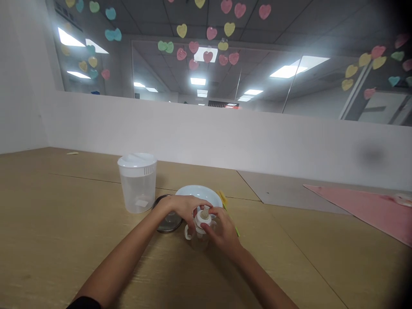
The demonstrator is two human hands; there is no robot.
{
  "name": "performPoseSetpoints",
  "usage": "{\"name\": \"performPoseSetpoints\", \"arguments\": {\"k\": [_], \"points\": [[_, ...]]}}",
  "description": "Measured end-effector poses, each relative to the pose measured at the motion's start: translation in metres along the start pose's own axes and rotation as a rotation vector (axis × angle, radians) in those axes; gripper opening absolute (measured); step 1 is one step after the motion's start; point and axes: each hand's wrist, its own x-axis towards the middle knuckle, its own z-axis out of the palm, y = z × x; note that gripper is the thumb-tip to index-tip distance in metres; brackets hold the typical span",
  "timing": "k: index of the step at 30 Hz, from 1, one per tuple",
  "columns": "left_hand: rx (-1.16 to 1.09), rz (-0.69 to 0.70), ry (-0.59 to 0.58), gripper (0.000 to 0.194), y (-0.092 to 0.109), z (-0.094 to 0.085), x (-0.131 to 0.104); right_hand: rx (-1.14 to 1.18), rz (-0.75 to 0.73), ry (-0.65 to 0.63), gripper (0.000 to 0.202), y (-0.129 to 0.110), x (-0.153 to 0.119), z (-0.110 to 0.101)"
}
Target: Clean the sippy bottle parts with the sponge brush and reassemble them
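A small clear bottle with a white collar, a pale teat on top and white side handles, the baby bottle (203, 218), stands upright between my hands near the middle of the table. My left hand (187, 209) curves over its far left side, fingers wrapped round the collar area. From the right, my right hand (224, 231) grips the white collar between thumb and fingers. Both hands partly hide the bottle, and its clear lower body is faint against the table.
Behind my hands lies a white bowl (199, 192), with a round metal-rimmed lid (169, 223) to its left. A clear lidded container (138, 189) stands further left. A yellow-green brush (222, 198) lies right of the bowl; a pink cloth (370, 208) is at the far right.
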Motion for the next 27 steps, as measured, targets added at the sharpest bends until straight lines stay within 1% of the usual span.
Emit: {"name": "performPoseSetpoints", "arguments": {"k": [3, 5, 7, 10, 12, 14, 17, 20, 23, 27], "points": [[0.001, 0.008, 0.002, 0.101, -0.001, 0.001, 0.001, 0.008, -0.064, 0.009, 0.017, -0.001, 0.000, -0.003], [-0.003, 0.012, -0.001, 0.104, 0.000, 0.001, 0.001, 0.002, -0.105, 0.045, 0.016, -0.002, 0.000, -0.003], [-0.007, 0.010, -0.004, 0.106, 0.000, 0.001, 0.001, 0.001, -0.115, 0.083, 0.017, -0.004, -0.001, -0.002], [0.000, -0.002, -0.005, 0.105, 0.001, 0.001, 0.000, 0.015, -0.048, 0.099, 0.015, -0.006, -0.002, 0.000], [0.004, 0.000, -0.001, 0.103, 0.000, 0.001, 0.001, 0.033, 0.007, 0.081, 0.016, -0.007, -0.002, 0.001], [0.005, 0.009, 0.005, 0.103, 0.000, 0.001, 0.001, 0.072, 0.014, 0.056, 0.019, -0.007, 0.000, 0.001], [-0.005, 0.008, 0.009, 0.107, -0.002, 0.001, 0.001, 0.166, -0.016, 0.024, 0.025, -0.007, 0.004, -0.002], [-0.025, 0.001, 0.011, 0.111, -0.003, 0.002, 0.001, 0.248, 0.021, 0.003, 0.028, -0.005, 0.006, -0.002], [-0.026, -0.004, 0.025, 0.107, -0.003, 0.002, 0.001, 0.322, 0.098, 0.001, 0.029, -0.001, 0.005, -0.001], [-0.024, 0.037, 0.029, 0.100, -0.003, 0.003, 0.002, 0.388, 0.180, -0.013, 0.031, 0.005, 0.003, 0.002]]}}
